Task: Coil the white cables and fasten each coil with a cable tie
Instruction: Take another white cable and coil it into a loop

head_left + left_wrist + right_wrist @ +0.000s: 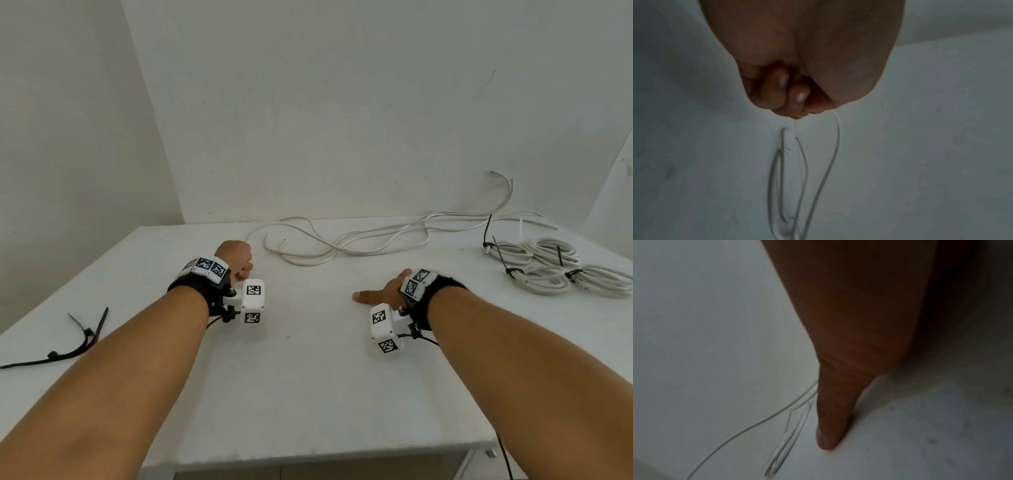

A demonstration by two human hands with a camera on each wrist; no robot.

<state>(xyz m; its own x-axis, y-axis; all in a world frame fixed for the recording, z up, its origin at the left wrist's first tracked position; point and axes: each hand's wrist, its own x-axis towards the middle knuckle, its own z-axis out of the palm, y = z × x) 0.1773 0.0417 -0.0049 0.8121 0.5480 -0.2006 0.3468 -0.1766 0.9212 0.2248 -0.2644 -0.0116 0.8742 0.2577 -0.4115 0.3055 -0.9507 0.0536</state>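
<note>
1. The left hand (236, 258) is curled into a fist. The fingers (777, 87) are tucked in tight and I see nothing held in them.
2. The right hand (380, 291) lies flat on the table (308, 377). One finger (830, 426) points out straight with its tip on the table top. The other fingers are hidden, so I cannot tell how they lie.
3. Some black ties (78, 339) lie loose on the table, off to the left of the left fist and nearer to the person.
4. The loose white cable (342, 246) lies just past both hands, closer to the wall. One end lies just beyond the left fist. No finger touches it.
5. I think the cable is light and bendy, a bit springy, and smooth. It may try to pop back open when it is coiled.
6. A good place to take hold is the free end near the left fist. The other hand can then feed the rest round into loops.
7. Farther off, past the right fingers and out to the right, lie the coils (555, 267). Black ties are already on them.
8. So I think the loose cable is next.
</note>
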